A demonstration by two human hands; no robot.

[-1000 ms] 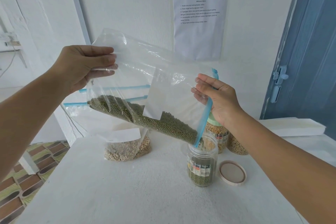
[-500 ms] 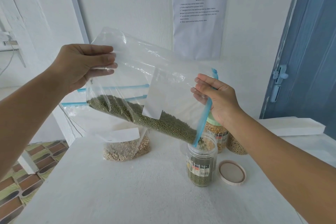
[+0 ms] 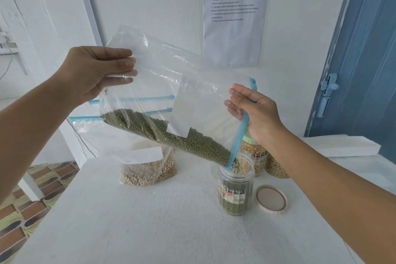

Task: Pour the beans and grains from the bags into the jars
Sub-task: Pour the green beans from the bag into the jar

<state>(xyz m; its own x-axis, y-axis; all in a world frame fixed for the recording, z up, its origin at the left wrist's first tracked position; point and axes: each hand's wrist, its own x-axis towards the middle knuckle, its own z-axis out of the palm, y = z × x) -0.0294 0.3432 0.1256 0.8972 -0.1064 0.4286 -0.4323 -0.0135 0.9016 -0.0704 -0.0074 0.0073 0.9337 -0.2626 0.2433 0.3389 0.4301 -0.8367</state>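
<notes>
A clear zip bag (image 3: 171,83) half full of green mung beans (image 3: 171,135) hangs tilted above the table, its blue zip mouth pointing down into an open clear jar (image 3: 235,191). Green beans fall from the bag's lower corner into the jar, which holds beans in its lower half. My left hand (image 3: 96,70) pinches the bag's raised bottom corner. My right hand (image 3: 255,113) grips the blue zip edge beside the mouth. The jar's beige lid (image 3: 271,199) lies flat to its right.
A second bag of pale grains (image 3: 147,169) sits on the white table (image 3: 150,221) behind the bag. Two filled jars (image 3: 255,156) stand behind the open one. A white block (image 3: 342,146) lies at the right, a blue door (image 3: 364,49) beyond it.
The bag's mouth has dipped lower into the jar's opening and green beans have slid toward it. Both hands keep the same hold.
</notes>
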